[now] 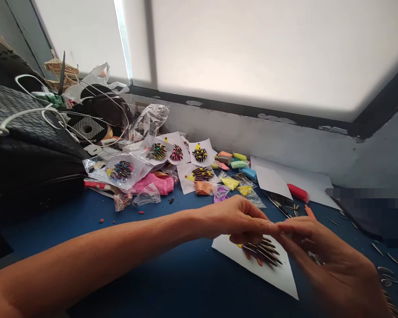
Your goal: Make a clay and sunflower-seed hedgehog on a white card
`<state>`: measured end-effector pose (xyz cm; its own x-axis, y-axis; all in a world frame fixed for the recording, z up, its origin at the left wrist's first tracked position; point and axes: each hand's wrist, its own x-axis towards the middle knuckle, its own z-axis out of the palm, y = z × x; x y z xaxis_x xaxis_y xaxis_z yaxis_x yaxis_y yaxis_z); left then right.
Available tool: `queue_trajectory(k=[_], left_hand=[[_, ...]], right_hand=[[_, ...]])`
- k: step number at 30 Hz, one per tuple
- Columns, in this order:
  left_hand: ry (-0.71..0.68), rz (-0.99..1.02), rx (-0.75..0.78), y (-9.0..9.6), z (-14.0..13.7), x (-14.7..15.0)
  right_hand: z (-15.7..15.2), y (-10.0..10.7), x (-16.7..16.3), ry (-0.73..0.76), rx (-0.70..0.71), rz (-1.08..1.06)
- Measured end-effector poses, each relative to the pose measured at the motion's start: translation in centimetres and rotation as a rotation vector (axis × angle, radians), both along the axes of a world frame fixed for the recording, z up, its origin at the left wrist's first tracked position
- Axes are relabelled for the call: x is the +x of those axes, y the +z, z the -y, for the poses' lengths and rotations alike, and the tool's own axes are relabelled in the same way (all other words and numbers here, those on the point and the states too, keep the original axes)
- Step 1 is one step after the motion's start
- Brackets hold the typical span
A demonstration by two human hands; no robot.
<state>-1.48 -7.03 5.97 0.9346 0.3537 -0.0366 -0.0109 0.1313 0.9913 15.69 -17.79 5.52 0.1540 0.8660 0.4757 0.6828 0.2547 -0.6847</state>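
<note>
My left hand [240, 218] reaches across from the left, its fingers closed. Its fingertips meet those of my right hand [331, 256], also pinched, above a white paper sheet [281, 278]. Whatever lies between the fingertips is too small or hidden to make out. On that sheet, partly under my left hand, sits a spiky figure [267, 251] of long dark, seed-like pieces, with yellow and orange bits at its side. An orange pointed stick [309, 213] shows just behind my right hand; I cannot tell whether it is held.
Finished-looking spiky figures [199, 154] rest on paper squares at the back. Coloured clay packets [239, 164], a pink cloth [154, 183] and a red clay roll [297, 193] lie nearby. A black woven bag [29, 145] stands left; loose dark-and-pale seeds [386, 271] lie right.
</note>
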Motion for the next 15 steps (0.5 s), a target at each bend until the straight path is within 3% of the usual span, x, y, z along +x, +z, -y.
queue_trajectory(k=[4,9,15], left_hand=[[0.018,-0.041,-0.006,0.1,0.1,0.0],[0.147,0.039,-0.009,-0.4,-0.6,0.1],[0.091,-0.002,-0.029,-0.8,-1.0,0.3]], right_hand=[[0.2,-0.2,0.0,0.013,0.044,0.095],[-0.4,-0.5,0.0,0.035,0.03,0.166],[-0.5,-0.8,0.6,0.005,-0.029,0.099]])
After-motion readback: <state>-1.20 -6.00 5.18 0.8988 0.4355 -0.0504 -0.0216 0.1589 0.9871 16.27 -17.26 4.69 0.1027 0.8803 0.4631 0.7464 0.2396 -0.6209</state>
